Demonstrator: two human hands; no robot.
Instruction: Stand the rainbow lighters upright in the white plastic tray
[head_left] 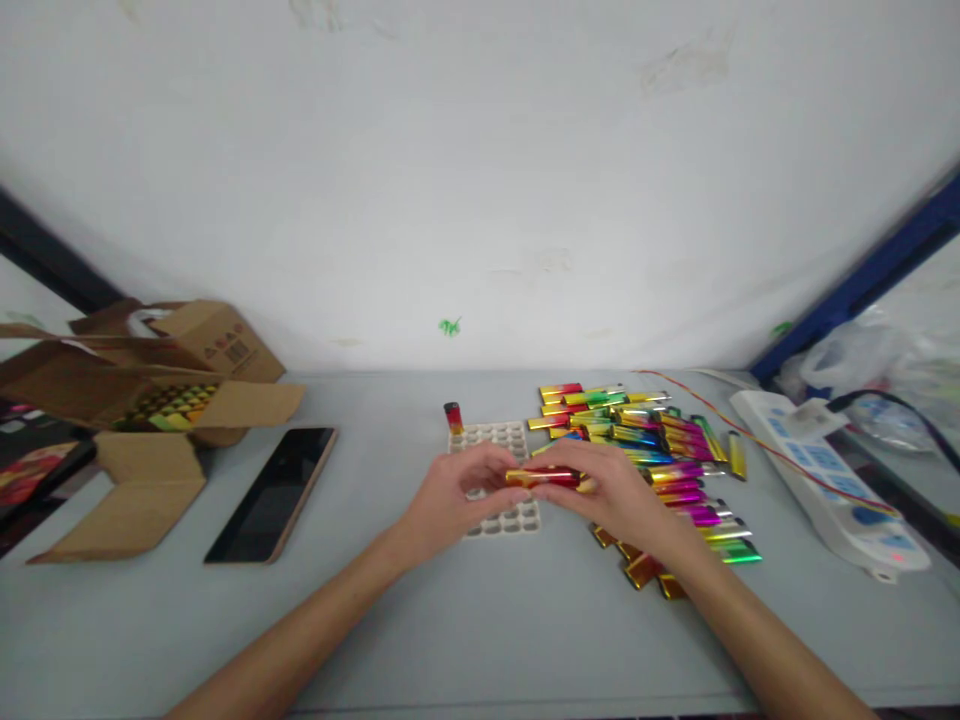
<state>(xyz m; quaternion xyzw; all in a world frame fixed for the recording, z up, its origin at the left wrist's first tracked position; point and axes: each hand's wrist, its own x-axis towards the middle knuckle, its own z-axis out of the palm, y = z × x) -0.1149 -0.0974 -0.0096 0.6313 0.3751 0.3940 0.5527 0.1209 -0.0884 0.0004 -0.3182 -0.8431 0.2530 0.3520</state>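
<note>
A red and gold lighter [546, 478] lies level between my two hands, above a pale tray with round holes [516, 523]. My left hand [457, 490] pinches its left end between thumb and fingers. My right hand [611, 490] grips the lighter's right part, thumb in front and fingers behind. One red and gold lighter with a dark top [453, 417] stands upright at the tray's back left corner. My hands hide much of the tray's middle. Right of the tray lies a loose pile of shiny many-coloured lighters [637, 437], partly covered by my right hand and forearm.
At the left, an open cardboard box [217, 408] holds rows of lighters, with another carton [232, 340] behind it. A phone [274, 495] lies on the grey table [420, 640]. A white power strip [825, 480] with cables and plastic bags [870, 360] are at the right.
</note>
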